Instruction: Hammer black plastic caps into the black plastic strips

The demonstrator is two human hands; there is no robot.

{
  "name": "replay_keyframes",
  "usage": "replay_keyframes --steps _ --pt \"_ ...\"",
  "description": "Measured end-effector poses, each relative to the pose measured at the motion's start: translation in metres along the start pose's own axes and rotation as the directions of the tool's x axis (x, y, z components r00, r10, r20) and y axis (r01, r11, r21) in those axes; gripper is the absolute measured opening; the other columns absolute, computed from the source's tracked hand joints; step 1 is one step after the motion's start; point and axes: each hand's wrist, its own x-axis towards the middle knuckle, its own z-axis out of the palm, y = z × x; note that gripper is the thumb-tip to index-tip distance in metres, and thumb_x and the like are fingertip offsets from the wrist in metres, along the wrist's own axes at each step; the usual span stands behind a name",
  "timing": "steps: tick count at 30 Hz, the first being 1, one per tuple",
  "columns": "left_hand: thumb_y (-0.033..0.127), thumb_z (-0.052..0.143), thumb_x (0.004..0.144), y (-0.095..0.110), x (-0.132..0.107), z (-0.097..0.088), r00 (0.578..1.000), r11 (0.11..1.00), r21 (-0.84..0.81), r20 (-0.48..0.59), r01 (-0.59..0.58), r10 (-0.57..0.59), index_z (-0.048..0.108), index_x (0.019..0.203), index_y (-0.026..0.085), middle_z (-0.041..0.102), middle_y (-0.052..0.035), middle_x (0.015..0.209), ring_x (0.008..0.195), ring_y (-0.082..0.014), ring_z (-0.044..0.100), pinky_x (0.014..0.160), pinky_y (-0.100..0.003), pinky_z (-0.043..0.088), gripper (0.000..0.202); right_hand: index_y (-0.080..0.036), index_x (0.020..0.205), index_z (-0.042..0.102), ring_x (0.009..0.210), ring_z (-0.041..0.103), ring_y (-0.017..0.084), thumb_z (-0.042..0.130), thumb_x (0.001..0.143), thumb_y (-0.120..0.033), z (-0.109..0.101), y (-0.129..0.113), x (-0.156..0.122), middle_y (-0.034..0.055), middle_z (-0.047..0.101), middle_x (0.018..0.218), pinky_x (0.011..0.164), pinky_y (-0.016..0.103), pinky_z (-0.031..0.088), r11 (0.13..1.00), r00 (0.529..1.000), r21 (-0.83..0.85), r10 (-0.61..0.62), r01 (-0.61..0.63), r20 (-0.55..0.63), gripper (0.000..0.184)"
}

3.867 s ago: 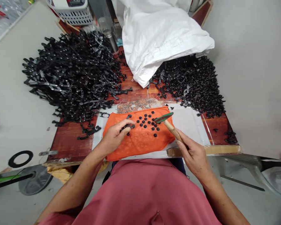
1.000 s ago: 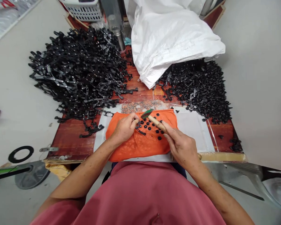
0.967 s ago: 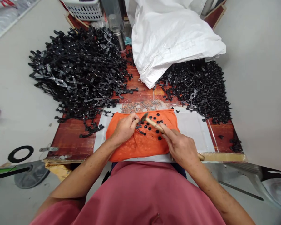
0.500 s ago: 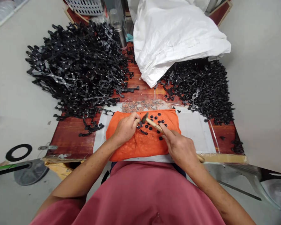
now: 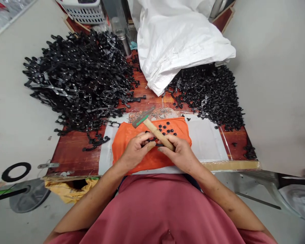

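My right hand (image 5: 179, 149) is closed around the wooden handle of a hammer (image 5: 154, 128), whose metal head with a green band points up and left. My left hand (image 5: 138, 149) pinches a small black jointed plastic part (image 5: 150, 139) over the orange cloth (image 5: 127, 135). The right fingertips come close to that part's other end; whether they touch it I cannot tell. Several round black buttons (image 5: 168, 130) lie on the cloth beyond the hammer handle. The fingers hide some of the part.
A tall heap of black jointed strips (image 5: 78, 74) fills the table's left. Small black pegs (image 5: 216, 95) are piled at the right, partly under a white sack (image 5: 183, 37). A clear-topped bottle (image 5: 123, 39) and a grey basket (image 5: 85, 13) stand at the back.
The hammer has risen off the cloth, its head now up and left, and my right hand has come nearer my left. My left hand has moved slightly down with the black part.
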Motion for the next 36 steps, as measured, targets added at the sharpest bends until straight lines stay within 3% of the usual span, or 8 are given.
replay_keyframes --steps 4,6,8,11,14,17,25,36 --pt "0.037 0.056 0.098 0.008 -0.011 -0.007 0.982 0.861 0.502 -0.104 -0.084 0.156 0.076 0.118 0.029 0.063 -0.0109 0.117 0.115 -0.0299 0.056 0.102 -0.05 0.046 0.029 -0.021 0.085 0.068 0.061 0.048 0.011 0.063 0.087 -0.028 0.008 0.0 0.006 -0.0061 0.056 0.068 0.06 0.024 0.038 0.998 1.0 0.066 0.019 -0.019 0.004 0.008" --pt "0.04 0.06 0.097 0.013 -0.015 -0.011 0.968 0.782 0.602 -0.054 -0.165 0.246 0.074 0.118 0.03 0.059 -0.011 0.131 0.132 -0.0344 0.046 0.114 -0.058 0.034 0.027 -0.021 0.084 0.066 0.063 0.049 0.011 0.063 0.087 -0.028 0.009 0.0 0.007 -0.0054 0.057 0.07 0.061 0.024 0.039 0.991 0.999 0.134 0.009 -0.016 0.052 0.009" --pt "0.038 0.056 0.1 0.015 -0.016 -0.011 0.959 0.776 0.569 0.103 -0.273 0.262 0.071 0.113 0.027 0.063 -0.0092 0.126 0.128 -0.0304 0.05 0.119 -0.058 0.027 0.023 -0.021 0.084 0.065 0.068 0.054 0.012 0.064 0.086 -0.03 0.01 0.0 0.008 -0.004 0.061 0.074 0.066 0.024 0.043 0.982 0.997 0.189 -0.017 0.001 0.081 0.01" --pt "0.032 0.043 0.106 0.011 -0.012 -0.009 0.948 0.804 0.506 0.232 -0.31 0.22 0.064 0.094 0.02 0.065 -0.0047 0.096 0.096 -0.0216 0.057 0.112 -0.051 0.036 0.027 -0.021 0.093 0.068 0.081 0.063 0.016 0.064 0.089 -0.031 0.007 0.001 0.006 -0.001 0.069 0.085 0.077 0.027 0.05 0.985 0.998 0.166 -0.046 0.04 0.034 0.012" --pt "0.033 0.036 0.107 0.002 -0.002 -0.011 0.968 0.78 0.573 0.151 -0.253 0.203 0.054 0.078 0.02 0.056 -0.0035 0.082 0.083 -0.0209 0.049 0.094 -0.043 0.043 0.037 -0.025 0.121 0.07 0.095 0.069 0.02 0.06 0.095 -0.032 -0.009 0.009 -0.005 0.0012 0.075 0.104 0.088 0.031 0.052 0.999 0.997 -0.035 -0.044 0.041 -0.069 0.029" --pt "0.032 0.033 0.107 -0.006 0.008 -0.016 0.981 0.734 0.652 0.101 -0.19 0.165 0.051 0.074 0.02 0.052 -0.0032 0.08 0.082 -0.0214 0.047 0.089 -0.042 0.04 0.04 -0.03 0.14 0.062 0.098 0.072 0.022 0.058 0.098 -0.035 -0.033 0.027 -0.026 0.0012 0.077 0.116 0.091 0.033 0.053 0.962 0.979 -0.267 -0.007 -0.048 -0.204 0.043" --pt "0.03 0.034 0.107 -0.007 0.015 -0.009 0.982 0.684 0.706 0.16 -0.182 0.097 0.058 0.079 0.019 0.056 -0.0048 0.084 0.087 -0.0233 0.049 0.095 -0.045 0.038 0.038 -0.026 0.139 0.064 0.107 0.074 0.026 0.057 0.098 -0.042 -0.06 0.083 -0.075 0.0043 0.077 0.124 0.094 0.037 0.057 0.915 0.928 -0.325 0.117 -0.239 -0.353 0.045" --pt "0.032 0.034 0.106 -0.008 0.016 -0.006 0.981 0.646 0.739 0.166 -0.193 0.102 0.062 0.082 0.019 0.058 -0.0063 0.088 0.088 -0.0236 0.049 0.103 -0.05 0.035 0.04 -0.025 0.138 0.065 0.107 0.075 0.027 0.057 0.099 -0.042 -0.058 0.088 -0.078 0.0049 0.077 0.124 0.093 0.04 0.059 0.907 0.931 -0.346 0.112 -0.239 -0.348 0.044"
